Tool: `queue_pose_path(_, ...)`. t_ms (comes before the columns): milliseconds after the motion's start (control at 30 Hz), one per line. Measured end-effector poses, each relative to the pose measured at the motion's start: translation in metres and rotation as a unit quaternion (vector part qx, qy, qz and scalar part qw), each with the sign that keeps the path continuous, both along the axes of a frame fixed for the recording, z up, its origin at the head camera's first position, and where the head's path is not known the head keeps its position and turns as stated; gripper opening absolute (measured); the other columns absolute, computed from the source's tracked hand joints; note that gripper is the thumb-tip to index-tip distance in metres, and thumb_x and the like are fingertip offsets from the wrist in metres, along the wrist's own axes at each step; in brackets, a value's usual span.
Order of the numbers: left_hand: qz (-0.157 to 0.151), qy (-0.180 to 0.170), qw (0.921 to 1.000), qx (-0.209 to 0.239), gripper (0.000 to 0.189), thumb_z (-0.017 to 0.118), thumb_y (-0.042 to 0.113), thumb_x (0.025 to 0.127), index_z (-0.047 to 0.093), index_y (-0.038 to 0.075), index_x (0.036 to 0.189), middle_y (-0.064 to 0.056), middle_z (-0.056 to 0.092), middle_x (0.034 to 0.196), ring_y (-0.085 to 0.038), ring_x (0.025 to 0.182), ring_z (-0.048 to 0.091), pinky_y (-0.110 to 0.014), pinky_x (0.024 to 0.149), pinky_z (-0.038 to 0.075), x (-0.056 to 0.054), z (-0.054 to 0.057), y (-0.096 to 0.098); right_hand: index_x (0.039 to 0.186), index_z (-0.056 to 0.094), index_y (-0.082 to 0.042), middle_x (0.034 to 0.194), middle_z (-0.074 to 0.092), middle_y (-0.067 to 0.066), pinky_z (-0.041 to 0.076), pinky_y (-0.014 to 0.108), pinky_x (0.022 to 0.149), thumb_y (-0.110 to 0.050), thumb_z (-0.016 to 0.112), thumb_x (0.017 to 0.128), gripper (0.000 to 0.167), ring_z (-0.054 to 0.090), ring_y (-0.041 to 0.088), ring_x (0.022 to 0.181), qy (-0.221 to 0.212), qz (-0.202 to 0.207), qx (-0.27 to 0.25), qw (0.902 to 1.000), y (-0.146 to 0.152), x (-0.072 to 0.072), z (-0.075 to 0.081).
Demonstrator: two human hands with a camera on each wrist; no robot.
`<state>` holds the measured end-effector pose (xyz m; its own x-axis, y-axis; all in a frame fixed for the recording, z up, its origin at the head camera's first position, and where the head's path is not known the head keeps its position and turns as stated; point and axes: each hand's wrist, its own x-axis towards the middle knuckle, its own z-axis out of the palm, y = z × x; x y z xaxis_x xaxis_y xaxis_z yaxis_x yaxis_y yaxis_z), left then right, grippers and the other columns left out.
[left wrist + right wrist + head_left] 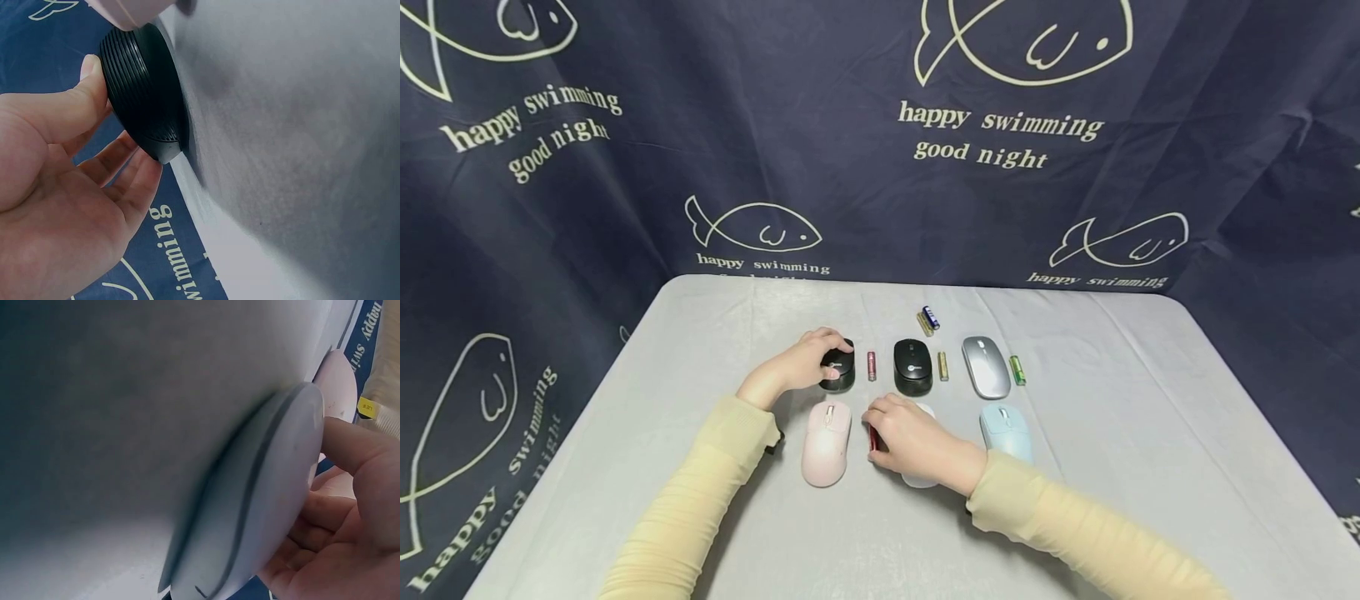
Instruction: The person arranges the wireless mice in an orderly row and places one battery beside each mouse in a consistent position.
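My left hand [801, 364] grips the leftmost black mouse [842, 359], thumb on its near side and fingers at the far end. The left wrist view shows ribbed black sides on that mouse [134, 81]. My right hand [921, 440] reaches over a white mouse [919, 482], hiding most of it. Between its thumb and fingers is a small red cylinder, apparently a battery [873, 439]. In the right wrist view the white mouse [281, 469] blocks sight of the fingertips. Left of the right hand lies a pink mouse [826, 444].
A red battery [871, 366], a second black mouse [913, 367], a gold battery [943, 367], a silver mouse [987, 367] and a green battery [1017, 370] line the back row. Two batteries [930, 317] lie behind them. A light blue mouse [1006, 432] sits front right on the grey-covered table [820, 542].
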<state>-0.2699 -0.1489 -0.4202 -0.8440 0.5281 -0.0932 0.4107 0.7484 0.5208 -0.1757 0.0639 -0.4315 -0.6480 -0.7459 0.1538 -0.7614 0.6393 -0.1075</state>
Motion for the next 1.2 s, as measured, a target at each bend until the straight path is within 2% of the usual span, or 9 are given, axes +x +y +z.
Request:
queue_pose_path(600,0.001,-0.005,1.0000,0.000,0.042,0.066,0.011,0.086,0.056,0.008,0.127,-0.014,0.044,0.139,-0.034,0.128,0.038,-0.048,0.107,0.032,0.001,0.000,0.001,0.104,0.066,-0.006,0.103,0.063,0.004,0.046,0.035,0.089,-0.035,0.075,0.077,0.040,0.056,0.020,0.097,0.009,0.000,0.028,0.9996,0.001,0.001,-0.001)
queue_pose_path(900,0.005,-0.005,1.0000,0.001,0.042,0.066,0.011,0.086,0.056,0.008,0.127,-0.013,0.044,0.139,-0.034,0.128,0.038,-0.048,0.106,0.033,0.001,-0.001,0.000,0.113,0.065,-0.006,0.108,0.062,0.003,0.045,0.035,0.094,-0.039,0.074,0.078,0.049,0.054,0.019,0.102,-0.006,0.009,0.029,0.9995,0.004,-0.002,-0.002)
queue_pose_path(1200,0.004,-0.004,1.0000,0.003,0.042,0.066,0.010,0.086,0.056,0.008,0.127,-0.014,0.043,0.140,-0.035,0.128,0.038,-0.049,0.107,0.032,0.000,-0.001,0.000,0.118,0.062,-0.005,0.113,0.061,0.005,0.046,0.038,0.091,-0.041,0.075,0.076,0.057,0.054,0.021,0.107,-0.016,0.035,0.015,0.9991,0.009,-0.006,0.013)
